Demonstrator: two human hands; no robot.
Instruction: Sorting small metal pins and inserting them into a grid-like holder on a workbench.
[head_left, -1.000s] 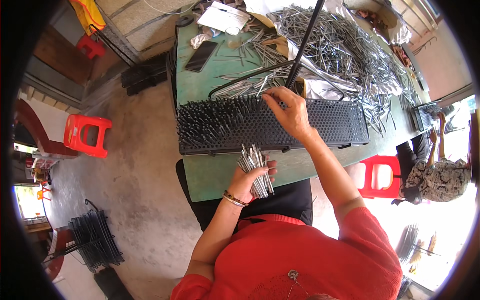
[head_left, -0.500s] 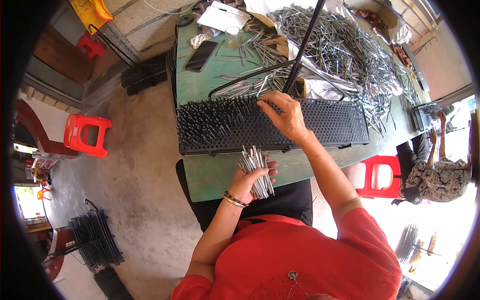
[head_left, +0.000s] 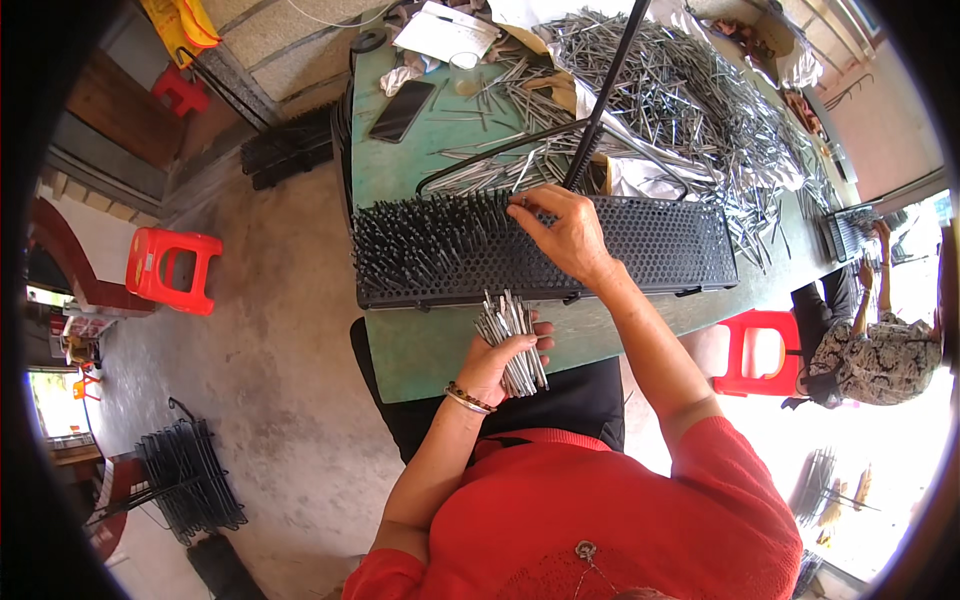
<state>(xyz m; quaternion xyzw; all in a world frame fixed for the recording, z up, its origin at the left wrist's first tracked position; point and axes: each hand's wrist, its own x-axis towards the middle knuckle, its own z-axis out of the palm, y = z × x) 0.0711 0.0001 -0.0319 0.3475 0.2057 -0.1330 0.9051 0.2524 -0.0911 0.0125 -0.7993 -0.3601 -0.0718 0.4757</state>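
Left hand (head_left: 487,364): we see its fingers wrapped around a bundle of metal rods (head_left: 508,318), thumb across them, held upright just in front of the rack.
Right hand (head_left: 568,232): over the middle of the rack, thumb and forefinger tips drawn close together beside the standing rods; we cannot tell whether they pinch a rod.
Rack (head_left: 660,245): long, black, full of round holes, lying along the near part of the green table (head_left: 430,350).
Standing rods (head_left: 425,240): dark, crowded in the rack's left part; we note bare holes to the right.
Loose pile (head_left: 680,90): silvery rods heaped on the table, beyond the rack.
Black stand (head_left: 608,85): its bar rises at a slant behind the rack.
Phone (head_left: 402,112): dark screen, flat on the table's far left.
Red stool (head_left: 172,270): on the floor, well left of the table.
Co-worker (head_left: 872,362): at far right, patterned top, hands near a second rack (head_left: 850,235).
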